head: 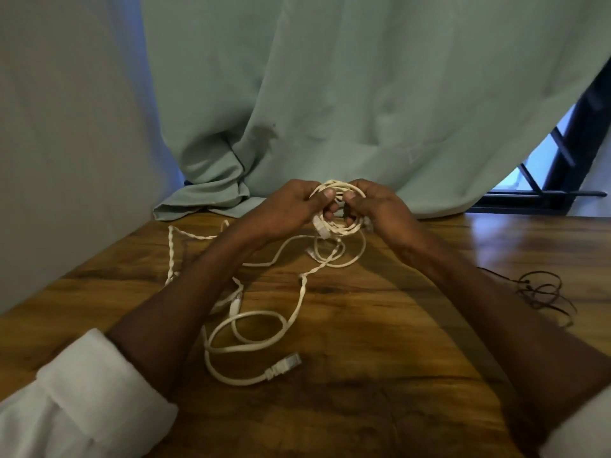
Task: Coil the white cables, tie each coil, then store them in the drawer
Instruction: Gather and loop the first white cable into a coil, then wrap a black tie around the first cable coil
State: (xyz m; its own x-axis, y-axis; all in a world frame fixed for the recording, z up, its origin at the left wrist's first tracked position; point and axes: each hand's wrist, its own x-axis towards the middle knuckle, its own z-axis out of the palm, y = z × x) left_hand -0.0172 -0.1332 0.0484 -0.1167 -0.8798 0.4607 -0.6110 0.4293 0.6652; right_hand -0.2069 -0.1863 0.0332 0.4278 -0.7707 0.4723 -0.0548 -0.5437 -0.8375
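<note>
Both hands held a small white cable coil (340, 206) upright above the wooden surface (380, 325), left hand (291, 206) and right hand (377, 206) pinching opposite rims. Its loose tail (plug end included) trailed down toward the person, nearer the left fingers (325, 196).

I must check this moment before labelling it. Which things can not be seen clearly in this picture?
- Head view: the drawer is not in view, so its place is unknown.
- Whether the coil is tied: the left hand and right hand cover parts of it.
- The loose white cables pass under the left forearm, so their number is unclear.
- The dark cord on the table is too thin and dim to identify.
</note>
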